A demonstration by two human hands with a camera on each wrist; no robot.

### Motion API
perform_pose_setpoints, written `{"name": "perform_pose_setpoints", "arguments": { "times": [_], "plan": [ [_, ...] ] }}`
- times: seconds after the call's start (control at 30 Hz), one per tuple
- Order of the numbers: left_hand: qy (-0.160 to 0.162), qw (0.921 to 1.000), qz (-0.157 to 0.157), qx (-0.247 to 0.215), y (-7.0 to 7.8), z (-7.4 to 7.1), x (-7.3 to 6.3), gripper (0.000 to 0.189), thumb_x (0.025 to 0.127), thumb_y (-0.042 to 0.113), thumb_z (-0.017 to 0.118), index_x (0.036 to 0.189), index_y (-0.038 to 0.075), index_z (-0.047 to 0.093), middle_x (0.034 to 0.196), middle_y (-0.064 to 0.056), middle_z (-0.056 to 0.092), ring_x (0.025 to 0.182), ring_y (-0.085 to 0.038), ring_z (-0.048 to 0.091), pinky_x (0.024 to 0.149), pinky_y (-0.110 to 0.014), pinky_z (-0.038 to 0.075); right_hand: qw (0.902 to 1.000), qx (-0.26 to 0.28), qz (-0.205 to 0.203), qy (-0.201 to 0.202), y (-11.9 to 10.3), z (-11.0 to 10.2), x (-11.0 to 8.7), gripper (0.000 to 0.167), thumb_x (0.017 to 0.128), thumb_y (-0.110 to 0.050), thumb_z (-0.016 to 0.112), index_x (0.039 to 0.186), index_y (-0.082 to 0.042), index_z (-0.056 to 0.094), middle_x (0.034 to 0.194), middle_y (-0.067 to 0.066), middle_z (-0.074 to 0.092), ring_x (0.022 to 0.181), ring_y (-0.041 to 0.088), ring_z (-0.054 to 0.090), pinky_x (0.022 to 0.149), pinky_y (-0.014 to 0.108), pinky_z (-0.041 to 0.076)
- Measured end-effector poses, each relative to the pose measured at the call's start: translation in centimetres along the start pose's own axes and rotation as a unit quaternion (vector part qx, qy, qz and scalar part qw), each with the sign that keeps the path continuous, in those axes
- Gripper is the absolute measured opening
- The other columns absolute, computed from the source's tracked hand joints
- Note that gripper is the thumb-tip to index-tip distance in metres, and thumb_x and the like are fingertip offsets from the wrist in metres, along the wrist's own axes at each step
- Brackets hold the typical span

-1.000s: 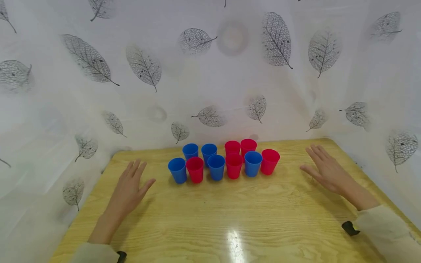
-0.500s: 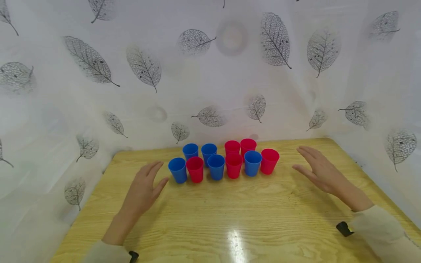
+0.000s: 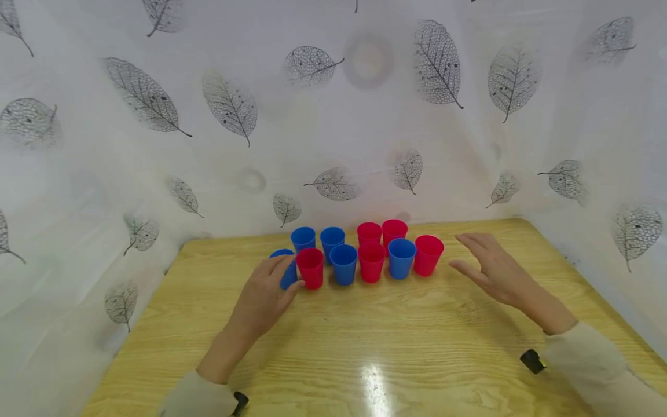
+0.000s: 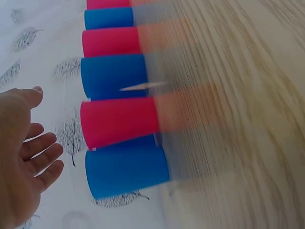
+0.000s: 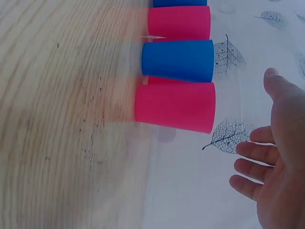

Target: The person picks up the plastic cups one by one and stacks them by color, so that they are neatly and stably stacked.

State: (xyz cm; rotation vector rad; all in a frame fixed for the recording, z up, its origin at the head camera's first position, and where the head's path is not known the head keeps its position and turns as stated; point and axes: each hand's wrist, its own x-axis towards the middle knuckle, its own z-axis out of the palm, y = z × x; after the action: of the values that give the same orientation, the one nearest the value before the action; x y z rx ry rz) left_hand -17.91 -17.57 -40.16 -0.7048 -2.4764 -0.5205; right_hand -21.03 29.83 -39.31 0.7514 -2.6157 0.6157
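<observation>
The left hand [image 3: 264,298] is hovering, fingers relaxed, near the leftmost blue cup [image 4: 126,171]. More cups [image 3: 343,267] are standing in two rows on the table [image 3: 312,353]. The right hand [image 3: 497,271] is hovering, loosely uncurled, near the rightmost red cup [image 3: 428,256].

Surface [image 3: 333,341]: yellowish wood grain, glossy, 1 bright glare patch [image 3: 376,391] toward the near side, small dark specks visible in right wrist view. 10 plastic-looking cups on it, all upright, mouths up, 2 rows near the far edge. Front row of 6 cups [image 3: 344,267]: blue and red alternating, blue at left end, red at right. Back row of 4 cups [image 3: 332,238]: 2 blue left, 2 red right, gap between pairs.
</observation>
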Motion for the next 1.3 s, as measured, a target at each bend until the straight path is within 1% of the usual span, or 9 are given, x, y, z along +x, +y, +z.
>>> {"name": "perform_pose_setpoints", "arguments": {
  "times": [0.13,0.23,0.33,0.5,0.6,0.77,1.0,1.17,1.3],
  "plan": [
    [-0.009,0.9999,0.000,-0.012,1.4,0.8,1.0,0.056,0.090,0.023,0.083,0.136,-0.003,0.062,0.130,-0.019,0.064,0.120,-0.034,0.061,0.098,-0.047,0.056,0.9999,-0.003,-0.014,0.001,-0.4,0.4,0.5,0.060,0.097,-0.025,0.074,0.143,0.008,0.052,0.138,0.025,0.055,0.128,0.042,0.048,0.102,0.067,0.042],
    [-0.013,0.9997,-0.010,-0.018,2.4,1.5,1.8,0.055,0.092,0.024,0.082,0.136,-0.002,0.062,0.130,-0.019,0.064,0.119,-0.034,0.061,0.093,-0.046,0.059,0.9998,-0.002,-0.022,0.003,-0.7,0.7,0.9,0.060,0.096,-0.023,0.075,0.143,0.009,0.053,0.138,0.025,0.055,0.128,0.042,0.049,0.102,0.067,0.043],
    [-0.023,0.9993,-0.024,-0.016,3.2,2.1,2.7,0.056,0.094,0.028,0.079,0.138,-0.001,0.060,0.133,-0.018,0.062,0.121,-0.035,0.059,0.094,-0.048,0.058,0.9995,-0.003,-0.031,0.007,-1.0,1.0,1.3,0.059,0.095,-0.021,0.075,0.141,0.009,0.053,0.137,0.026,0.056,0.127,0.043,0.049,0.103,0.066,0.044],
    [-0.047,0.9980,-0.040,-0.014,4.4,3.0,3.9,0.060,0.097,0.035,0.074,0.143,0.000,0.057,0.139,-0.018,0.060,0.129,-0.035,0.056,0.106,-0.051,0.050,0.9990,-0.002,-0.044,0.009,-1.4,1.6,2.2,0.057,0.094,-0.021,0.076,0.138,0.009,0.056,0.135,0.024,0.058,0.126,0.041,0.051,0.103,0.064,0.044],
    [-0.052,0.9975,-0.046,-0.012,4.9,3.3,4.6,0.060,0.099,0.036,0.072,0.143,-0.001,0.056,0.139,-0.018,0.061,0.130,-0.035,0.054,0.111,-0.055,0.044,0.9988,0.001,-0.048,0.006,-1.7,2.1,2.8,0.057,0.095,-0.023,0.076,0.138,0.009,0.057,0.135,0.024,0.059,0.126,0.041,0.050,0.104,0.064,0.044],
    [-0.072,0.9947,-0.071,0.020,5.2,4.0,5.5,0.062,0.100,0.040,0.069,0.144,-0.001,0.055,0.140,-0.019,0.060,0.131,-0.037,0.052,0.113,-0.061,0.039,0.9988,0.009,-0.047,0.000,-2.1,2.7,3.8,0.055,0.095,-0.025,0.075,0.136,0.009,0.058,0.134,0.024,0.060,0.127,0.042,0.050,0.106,0.063,0.042],
    [-0.099,0.9880,-0.103,0.058,4.9,4.9,6.2,0.070,0.100,0.046,0.066,0.149,-0.001,0.051,0.143,-0.017,0.056,0.134,-0.037,0.044,0.115,-0.058,0.033,0.9991,-0.004,-0.031,-0.028,-2.5,3.7,5.1,0.059,0.095,-0.031,0.075,0.136,0.009,0.059,0.134,0.025,0.060,0.127,0.042,0.050,0.108,0.063,0.041],
    [-0.119,0.9836,-0.116,0.070,4.7,5.5,6.6,0.073,0.099,0.053,0.064,0.149,0.001,0.051,0.144,-0.017,0.055,0.138,-0.037,0.041,0.118,-0.059,0.027,0.9984,-0.016,-0.026,-0.047,-2.7,4.5,6.0,0.063,0.094,-0.037,0.075,0.135,0.009,0.060,0.134,0.026,0.060,0.128,0.043,0.048,0.108,0.065,0.038],
    [-0.127,0.9817,-0.120,0.076,4.7,6.0,6.8,0.074,0.099,0.056,0.062,0.147,0.001,0.052,0.144,-0.018,0.054,0.140,-0.037,0.039,0.121,-0.060,0.022,0.9977,-0.024,-0.018,-0.062,-2.8,5.1,6.5,0.066,0.094,-0.042,0.074,0.136,0.007,0.060,0.134,0.024,0.061,0.128,0.042,0.048,0.107,0.065,0.038]
  ]
}}
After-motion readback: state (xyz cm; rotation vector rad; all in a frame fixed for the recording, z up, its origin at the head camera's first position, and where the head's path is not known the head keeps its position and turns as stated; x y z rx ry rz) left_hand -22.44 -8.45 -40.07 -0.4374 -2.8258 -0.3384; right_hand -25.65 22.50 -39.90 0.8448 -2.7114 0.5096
